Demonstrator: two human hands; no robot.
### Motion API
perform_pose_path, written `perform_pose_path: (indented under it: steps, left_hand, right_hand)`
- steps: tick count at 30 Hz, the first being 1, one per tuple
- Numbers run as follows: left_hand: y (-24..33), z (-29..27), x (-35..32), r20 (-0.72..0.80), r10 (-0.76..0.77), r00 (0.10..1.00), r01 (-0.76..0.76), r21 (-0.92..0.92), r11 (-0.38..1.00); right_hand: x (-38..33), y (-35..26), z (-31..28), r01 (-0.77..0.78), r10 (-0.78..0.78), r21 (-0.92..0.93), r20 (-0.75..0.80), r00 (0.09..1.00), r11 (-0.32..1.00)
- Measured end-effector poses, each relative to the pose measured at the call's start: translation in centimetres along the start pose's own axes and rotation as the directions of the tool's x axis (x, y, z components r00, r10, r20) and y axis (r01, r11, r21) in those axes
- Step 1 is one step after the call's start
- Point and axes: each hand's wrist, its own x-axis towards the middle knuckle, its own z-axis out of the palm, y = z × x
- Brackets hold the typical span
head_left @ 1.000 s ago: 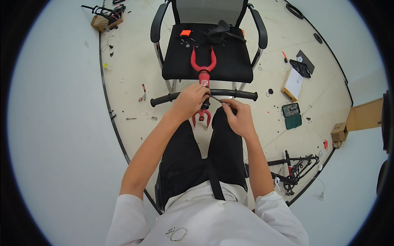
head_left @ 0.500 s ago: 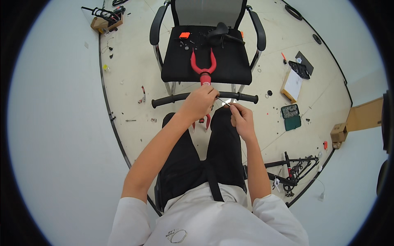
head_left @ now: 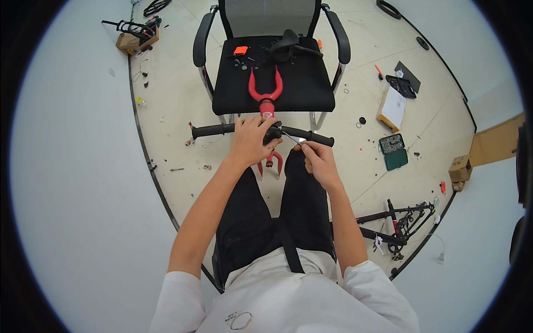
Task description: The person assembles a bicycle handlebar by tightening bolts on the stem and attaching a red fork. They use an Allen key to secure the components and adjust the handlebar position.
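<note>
A black bicycle handlebar (head_left: 214, 130) lies crosswise above my knees, joined to a dark stem (head_left: 272, 133) at its middle. My left hand (head_left: 250, 141) wraps around the bar and stem, fingers on the far side and thumb on the near side. In my right hand (head_left: 319, 160) a thin metal hex key (head_left: 291, 137) is pinched, its tip at the right side of the stem. Beyond it, a red bicycle fork (head_left: 266, 95) rests its prongs on the black chair seat (head_left: 305, 91). Another red fork (head_left: 279, 166) shows below the stem, partly hidden.
On the chair lie a black saddle (head_left: 286, 47), an orange piece (head_left: 240, 50) and small metal parts. A black bike frame (head_left: 402, 222) lies on the floor at right. An open green case (head_left: 395, 160) and a white-topped box (head_left: 392, 108) are farther off.
My left hand has shifted left on the bar and spread its grip, so the stem now shows. The handlebar has tilted slightly and moved left in view. The hex key stays in my right hand.
</note>
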Motion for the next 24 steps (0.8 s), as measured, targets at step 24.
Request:
perform_pose_path:
  steps: [24]
  left_hand:
    - [0.2,0.2,0.2,-0.024,0.001,1.000,-0.002,-0.047,0.999]
  right_hand:
    - [9.4,-0.2,-2.0,0.031,0.085,0.384,-0.283,0.955,0.923]
